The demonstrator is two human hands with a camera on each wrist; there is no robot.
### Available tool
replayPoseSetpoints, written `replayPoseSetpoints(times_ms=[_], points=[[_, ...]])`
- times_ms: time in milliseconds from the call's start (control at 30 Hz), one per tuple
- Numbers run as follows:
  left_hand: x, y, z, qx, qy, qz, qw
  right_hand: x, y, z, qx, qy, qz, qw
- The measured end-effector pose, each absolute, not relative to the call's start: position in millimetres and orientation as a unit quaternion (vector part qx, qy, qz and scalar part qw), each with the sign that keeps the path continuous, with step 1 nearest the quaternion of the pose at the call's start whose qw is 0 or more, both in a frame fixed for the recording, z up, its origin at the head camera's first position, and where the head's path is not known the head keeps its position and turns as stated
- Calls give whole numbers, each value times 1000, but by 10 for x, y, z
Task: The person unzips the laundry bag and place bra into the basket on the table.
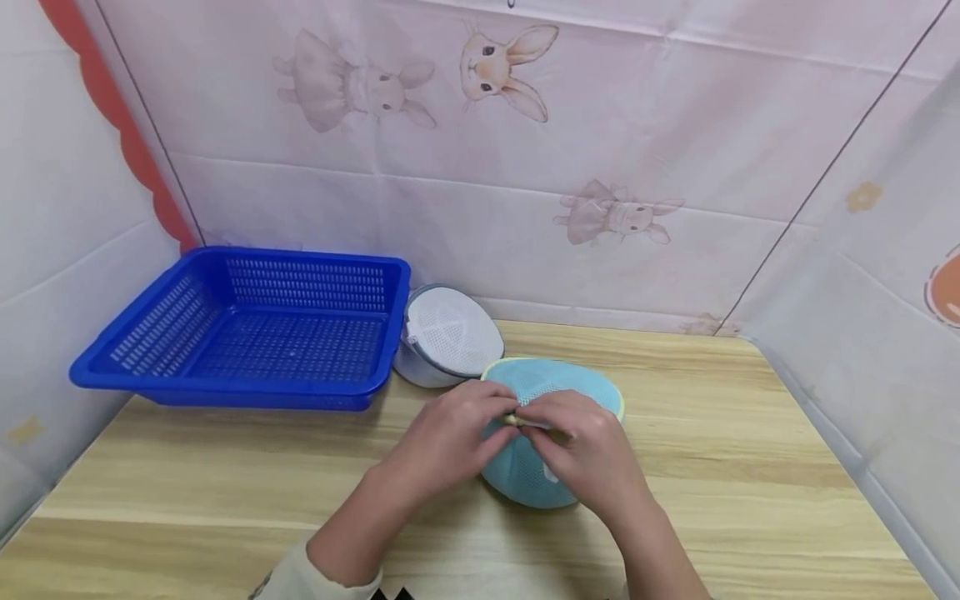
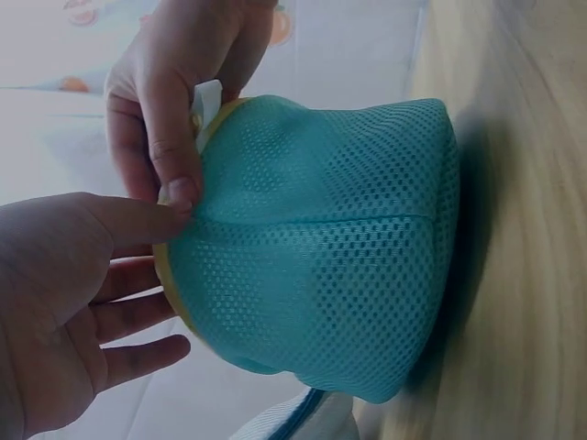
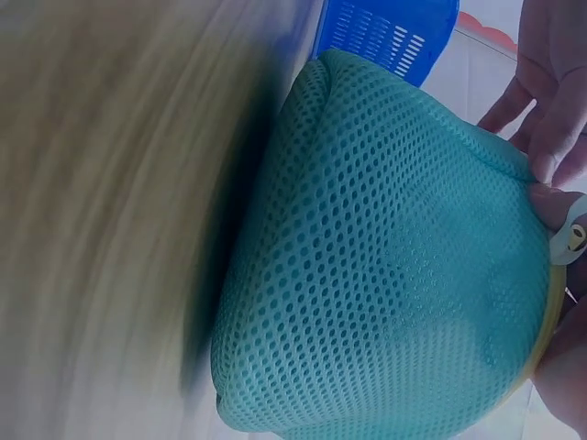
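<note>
A teal mesh laundry bag [image 1: 528,483] with a yellow edge stands on the wooden table, in front of me. My left hand [image 1: 461,421] pinches its yellow edge at the near side between thumb and fingers. Right beside it, my right hand [image 1: 585,433] pinches the same edge, and the fingertips of both hands nearly meet. In the left wrist view, the left hand's other fingers spread loosely behind the rim. A pale tab [image 3: 570,229] with a small metal-looking piece sticks out from the edge by the right hand. The inside of the bag is hidden.
Behind the teal bag, to its left, stands a white mesh bag [image 1: 457,333] with a grey edge. A blue plastic basket [image 1: 292,387] with slotted walls sits at the back left, next to it. A wall covering with rabbit drawings [image 1: 487,242] rises at the table's back.
</note>
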State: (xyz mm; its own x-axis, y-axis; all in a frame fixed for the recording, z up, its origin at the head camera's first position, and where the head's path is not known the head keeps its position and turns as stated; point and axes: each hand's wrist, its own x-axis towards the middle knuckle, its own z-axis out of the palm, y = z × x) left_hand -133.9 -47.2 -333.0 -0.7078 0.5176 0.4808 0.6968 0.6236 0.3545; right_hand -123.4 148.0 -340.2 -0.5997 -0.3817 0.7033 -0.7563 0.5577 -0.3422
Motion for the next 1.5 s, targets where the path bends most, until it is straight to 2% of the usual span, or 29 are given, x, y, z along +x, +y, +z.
replayPoseSetpoints(times_ms=[500,1500], points=[[-1334,-458,-3368,-353,-873,-254,221,-1217,1510,-3432,348,-826,331,293],[-1342,-498,-3363,-359,-859,-266,248,-1209,1485,-3425,338,-836,296,316]])
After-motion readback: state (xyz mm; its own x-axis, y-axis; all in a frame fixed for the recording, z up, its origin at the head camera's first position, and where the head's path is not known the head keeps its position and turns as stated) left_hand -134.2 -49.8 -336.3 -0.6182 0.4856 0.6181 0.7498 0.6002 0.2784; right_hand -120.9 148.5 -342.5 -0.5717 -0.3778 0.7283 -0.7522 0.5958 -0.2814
